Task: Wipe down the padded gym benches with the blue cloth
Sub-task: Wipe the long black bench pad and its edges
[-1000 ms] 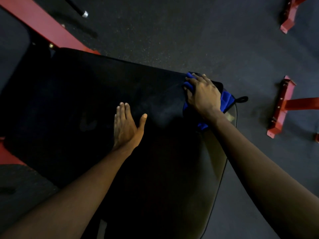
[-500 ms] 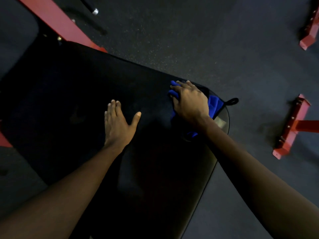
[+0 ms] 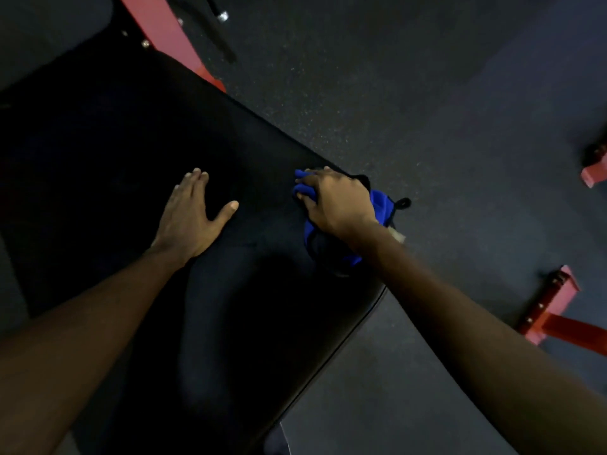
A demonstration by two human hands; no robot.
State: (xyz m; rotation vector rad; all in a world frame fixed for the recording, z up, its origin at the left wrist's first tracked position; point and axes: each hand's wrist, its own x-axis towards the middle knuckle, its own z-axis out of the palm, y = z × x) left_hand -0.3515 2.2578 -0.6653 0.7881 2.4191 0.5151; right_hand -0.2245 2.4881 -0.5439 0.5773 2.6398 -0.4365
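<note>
The left hand (image 3: 190, 218) lies flat on the padded counter (image 3: 98, 142); at its three o'clock, the right hand (image 3: 335, 201) grips the blue cloth (image 3: 381, 201).

The bench (image 3: 131, 142) is a wide black pad with a faint sheen, running slantwise from ten o'clock to five o'clock. The cloth (image 3: 381, 206), bright blue and bunched, lies at the pad's three o'clock edge, gripped under the right hand (image 3: 338, 201).

One padded bench (image 3: 115, 159), one blue cloth (image 3: 381, 205), a left hand (image 3: 189, 215) and a right hand (image 3: 338, 201), three red frame pieces (image 3: 157, 24).
</note>
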